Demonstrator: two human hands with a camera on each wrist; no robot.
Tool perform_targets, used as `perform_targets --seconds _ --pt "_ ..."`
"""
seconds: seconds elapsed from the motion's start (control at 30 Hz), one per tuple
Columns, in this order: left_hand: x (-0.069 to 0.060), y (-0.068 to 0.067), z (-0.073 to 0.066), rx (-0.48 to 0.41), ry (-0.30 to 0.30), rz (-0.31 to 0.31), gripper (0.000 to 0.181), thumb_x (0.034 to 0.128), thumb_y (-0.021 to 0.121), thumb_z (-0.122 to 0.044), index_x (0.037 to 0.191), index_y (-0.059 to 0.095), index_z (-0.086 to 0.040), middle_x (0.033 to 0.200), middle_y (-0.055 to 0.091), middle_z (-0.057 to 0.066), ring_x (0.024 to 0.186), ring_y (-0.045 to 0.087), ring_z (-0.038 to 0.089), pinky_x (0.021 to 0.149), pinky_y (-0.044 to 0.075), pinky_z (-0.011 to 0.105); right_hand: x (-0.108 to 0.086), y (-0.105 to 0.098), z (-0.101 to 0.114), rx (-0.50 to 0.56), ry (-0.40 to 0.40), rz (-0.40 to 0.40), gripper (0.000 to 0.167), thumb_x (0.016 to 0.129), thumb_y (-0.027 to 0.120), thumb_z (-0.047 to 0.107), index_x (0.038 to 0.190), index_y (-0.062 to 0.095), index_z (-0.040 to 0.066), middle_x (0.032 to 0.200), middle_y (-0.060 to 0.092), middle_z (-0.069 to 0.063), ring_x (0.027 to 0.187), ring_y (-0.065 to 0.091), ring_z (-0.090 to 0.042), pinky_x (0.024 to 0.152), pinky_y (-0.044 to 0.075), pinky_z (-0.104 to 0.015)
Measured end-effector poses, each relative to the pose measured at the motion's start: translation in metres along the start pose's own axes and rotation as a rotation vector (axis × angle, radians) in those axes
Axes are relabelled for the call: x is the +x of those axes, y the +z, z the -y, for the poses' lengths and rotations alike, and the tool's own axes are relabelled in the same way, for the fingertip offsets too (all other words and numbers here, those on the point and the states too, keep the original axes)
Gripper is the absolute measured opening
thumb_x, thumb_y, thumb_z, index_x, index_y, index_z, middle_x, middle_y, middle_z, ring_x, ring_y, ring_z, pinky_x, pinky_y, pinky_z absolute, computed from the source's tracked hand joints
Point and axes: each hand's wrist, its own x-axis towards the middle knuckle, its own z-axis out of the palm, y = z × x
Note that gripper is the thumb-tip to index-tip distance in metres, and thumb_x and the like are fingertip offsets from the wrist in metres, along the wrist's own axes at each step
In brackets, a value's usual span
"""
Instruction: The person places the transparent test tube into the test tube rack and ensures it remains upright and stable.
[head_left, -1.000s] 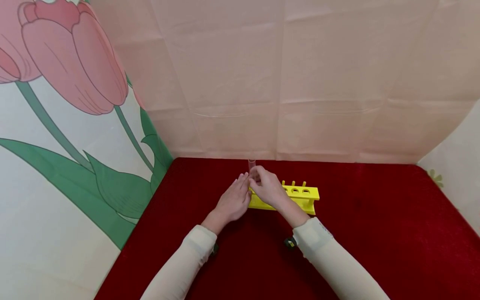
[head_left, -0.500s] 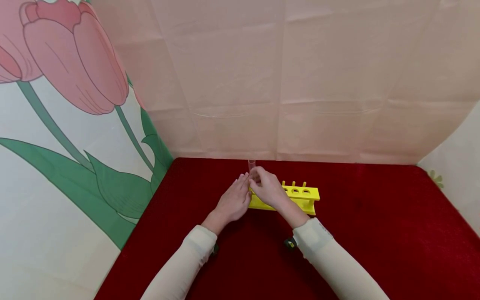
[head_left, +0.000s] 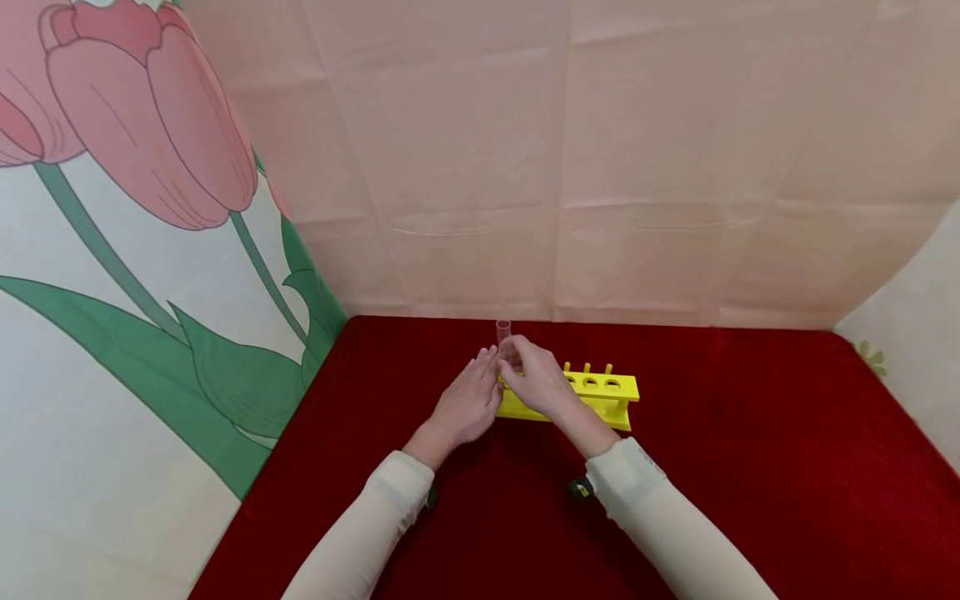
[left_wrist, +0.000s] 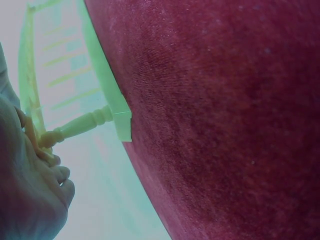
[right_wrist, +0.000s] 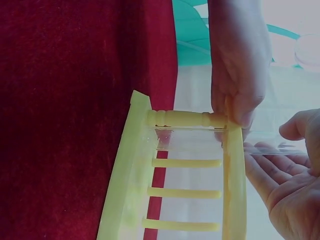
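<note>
A yellow test tube rack [head_left: 613, 387] stands upright on the red cloth. My left hand [head_left: 468, 398] holds the left end of its top plate; in the left wrist view, fingers [left_wrist: 60, 172] lie at that plate by the end post. A clear test tube [head_left: 503, 331] rises from the rack's left end. My right hand [head_left: 532, 379] is curved round the tube above the top plate. In the right wrist view its thumb [right_wrist: 295, 125] and fingers [right_wrist: 275, 172] lie on either side of the tube, whose lower part [right_wrist: 190, 139] shows between the rack's plates.
Other round holes [head_left: 591, 382] in the rack's top plate hold no tube, and yellow pegs [head_left: 587, 367] stand along its back. Red cloth [head_left: 750, 433] covers the table. A pink curtain [head_left: 562, 167] hangs behind and a tulip-patterned one [head_left: 150, 250] at left.
The test tube and my right hand have sunk very slightly toward the rack. My left hand and the rack have stayed in place.
</note>
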Motion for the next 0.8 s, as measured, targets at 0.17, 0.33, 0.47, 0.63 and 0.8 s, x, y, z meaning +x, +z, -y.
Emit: perform_targets --seconds 0.17,0.33,0.47,0.63,0.8 --pt "0.0002 0.0001 0.0004 0.011 0.004 0.000 0.059 0.1118 0.026 -0.031 0.164 0.006 -0.012 0.170 0.010 0.007 0.157 0.005 0.021 0.127 0.013 0.037 -0.0011 0.0002 -0.0002 -0.001 0.003 0.004 0.023 0.100 0.063 0.013 0.122 0.062 0.007 0.113 0.070 -0.010 0.105 0.068 -0.025 0.093 0.058 -0.042" --pt "0.0010 0.0006 0.0011 0.030 0.014 -0.003 0.059 0.1119 0.021 -0.034 0.164 0.005 -0.012 0.170 0.008 0.007 0.157 0.007 0.023 0.127 0.013 0.037 -0.0017 0.0007 -0.0006 0.000 -0.002 0.005 0.022 0.100 0.064 0.014 0.121 0.062 0.007 0.114 0.070 -0.010 0.106 0.069 -0.025 0.093 0.058 -0.042" --pt "0.0013 0.0007 0.0010 0.028 0.019 -0.008 0.059 0.1118 0.022 -0.033 0.164 0.004 -0.013 0.170 0.010 0.008 0.157 0.010 0.025 0.127 0.014 0.038 -0.0026 0.0002 -0.0003 -0.005 -0.003 0.003 0.022 0.100 0.063 0.014 0.122 0.062 0.007 0.114 0.070 -0.010 0.106 0.069 -0.026 0.093 0.058 -0.042" --pt "0.0008 -0.0002 0.0002 0.017 0.017 -0.006 0.059 0.1119 0.023 -0.032 0.164 0.004 -0.014 0.170 0.010 0.008 0.157 0.008 0.023 0.127 0.014 0.038 -0.0035 -0.0001 0.0001 -0.008 0.004 0.003 0.023 0.100 0.064 0.015 0.122 0.062 0.008 0.115 0.070 -0.009 0.106 0.069 -0.026 0.093 0.058 -0.042" --pt "0.0001 -0.0003 -0.0001 0.010 0.015 -0.007 0.059 0.1119 0.023 -0.032 0.164 0.003 -0.016 0.170 0.010 0.007 0.157 0.007 0.022 0.127 0.013 0.038 -0.0036 0.0001 0.0003 -0.013 -0.003 0.002 0.023 0.100 0.064 0.014 0.122 0.062 0.007 0.115 0.070 -0.010 0.105 0.069 -0.026 0.092 0.058 -0.043"
